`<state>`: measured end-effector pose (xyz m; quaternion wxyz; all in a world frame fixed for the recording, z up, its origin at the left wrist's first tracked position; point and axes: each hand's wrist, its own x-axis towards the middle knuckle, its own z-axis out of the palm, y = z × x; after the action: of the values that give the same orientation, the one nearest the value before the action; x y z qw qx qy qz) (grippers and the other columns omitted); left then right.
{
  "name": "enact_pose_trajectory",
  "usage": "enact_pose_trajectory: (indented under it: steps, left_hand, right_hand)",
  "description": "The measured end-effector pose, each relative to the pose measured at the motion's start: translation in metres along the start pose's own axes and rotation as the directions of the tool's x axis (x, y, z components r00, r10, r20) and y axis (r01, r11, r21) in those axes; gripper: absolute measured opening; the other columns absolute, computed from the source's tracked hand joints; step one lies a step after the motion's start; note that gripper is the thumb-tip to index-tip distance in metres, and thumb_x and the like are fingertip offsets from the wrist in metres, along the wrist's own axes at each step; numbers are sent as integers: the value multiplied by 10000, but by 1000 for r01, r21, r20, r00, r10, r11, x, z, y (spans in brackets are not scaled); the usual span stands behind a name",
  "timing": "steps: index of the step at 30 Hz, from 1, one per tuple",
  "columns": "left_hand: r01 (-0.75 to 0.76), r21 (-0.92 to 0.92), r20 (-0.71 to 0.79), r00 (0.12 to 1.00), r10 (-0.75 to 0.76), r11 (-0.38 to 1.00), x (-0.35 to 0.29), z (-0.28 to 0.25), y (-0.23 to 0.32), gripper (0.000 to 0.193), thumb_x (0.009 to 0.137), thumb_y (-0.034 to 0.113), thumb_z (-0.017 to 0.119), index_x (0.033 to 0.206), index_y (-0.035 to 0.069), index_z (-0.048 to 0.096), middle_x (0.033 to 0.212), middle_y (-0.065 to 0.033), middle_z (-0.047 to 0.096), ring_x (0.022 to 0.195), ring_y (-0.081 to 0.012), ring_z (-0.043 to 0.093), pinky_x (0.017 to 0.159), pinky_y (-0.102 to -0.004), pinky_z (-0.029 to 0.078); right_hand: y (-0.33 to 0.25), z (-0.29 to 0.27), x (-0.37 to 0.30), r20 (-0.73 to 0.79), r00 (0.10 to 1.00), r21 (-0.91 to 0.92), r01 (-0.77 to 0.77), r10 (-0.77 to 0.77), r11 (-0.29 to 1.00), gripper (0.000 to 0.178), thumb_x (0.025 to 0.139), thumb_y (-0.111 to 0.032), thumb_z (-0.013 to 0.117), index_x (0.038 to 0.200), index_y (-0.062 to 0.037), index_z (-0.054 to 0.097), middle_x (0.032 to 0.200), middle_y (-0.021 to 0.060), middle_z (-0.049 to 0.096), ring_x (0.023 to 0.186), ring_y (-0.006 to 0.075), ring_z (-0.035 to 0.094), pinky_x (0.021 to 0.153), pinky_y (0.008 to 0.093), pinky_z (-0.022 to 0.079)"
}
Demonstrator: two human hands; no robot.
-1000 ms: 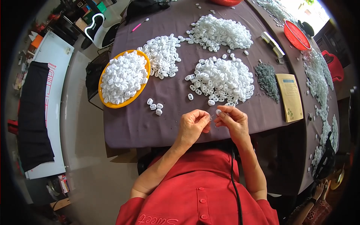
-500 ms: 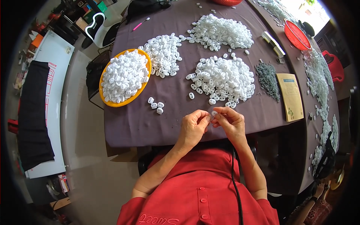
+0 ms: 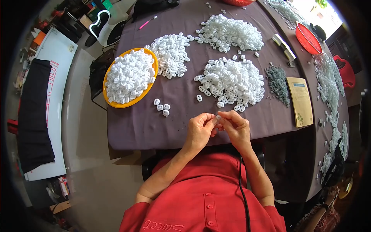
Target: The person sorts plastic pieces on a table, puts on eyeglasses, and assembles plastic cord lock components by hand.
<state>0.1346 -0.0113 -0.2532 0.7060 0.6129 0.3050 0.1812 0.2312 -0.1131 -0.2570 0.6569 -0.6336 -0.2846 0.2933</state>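
Note:
Over the near edge of the table, my left hand point(image 3: 198, 130) and my right hand point(image 3: 237, 129) meet fingertip to fingertip. Both are pinched on one small white plastic piece point(image 3: 218, 117), partly covered by the fingers; it resembles a two-holed cord lock. Just beyond lies a heap of white oval pieces with two holes point(image 3: 235, 81). A few assembled-looking white pieces point(image 3: 165, 113) rest to the left of my hands. Farther left, a yellow oval tray point(image 3: 156, 73) is piled with similar ones. A mound of tiny grey parts, perhaps springs point(image 3: 277, 84), is to the right.
Two more white heaps point(image 3: 169, 54) point(image 3: 230, 33) lie farther back. A tan booklet point(image 3: 299, 101) sits by the table's right edge. Beyond it, another table carries white pieces and a red basket point(image 3: 309, 38). A pink-handled tool point(image 3: 145, 24) lies far left. A person's arm point(image 3: 319, 216) shows lower right.
My fingertips have drawn closer together round the white piece, and my right fingers have closed more over it. The view has shifted slightly; the heaps look unchanged.

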Motion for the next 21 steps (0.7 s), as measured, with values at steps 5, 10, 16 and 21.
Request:
enact_pose_trajectory:
  steps: [5,10,16,21]
  left_hand:
    - [11,-52,24,1000,-10,999,2,-3,-7,151,894,118,580,910,-17,645,728,-44,661,599,-79,611,511,-212,499]
    - [103,-196,102,991,-85,975,3,-5,-5,156,904,106,569,954,-27,634,807,-76,668,669,-109,637,579,-226,533]
    - [143,-228,68,989,-131,963,4,-4,-2,159,899,113,577,962,-20,638,831,-72,669,707,-131,653,630,-248,549]
    - [212,-381,66,977,-202,900,5,-4,-3,153,886,125,603,925,-14,654,806,-29,657,679,-84,626,613,-206,523]
  right_hand:
    - [1,-1,1,42,997,-87,69,-65,994,189,848,47,576,1021,4,638,846,21,578,773,73,586,667,205,494]
    - [1,-2,2,39,995,-128,94,-90,987,193,843,52,576,1022,9,636,846,20,576,785,78,568,699,198,468]
    - [-7,0,5,89,985,-166,163,-149,973,256,815,64,589,1059,-2,625,919,34,567,835,90,567,715,211,471]
    - [-7,-2,7,142,965,-246,248,-218,937,346,764,80,621,1096,-20,615,993,51,556,859,118,580,732,233,482]
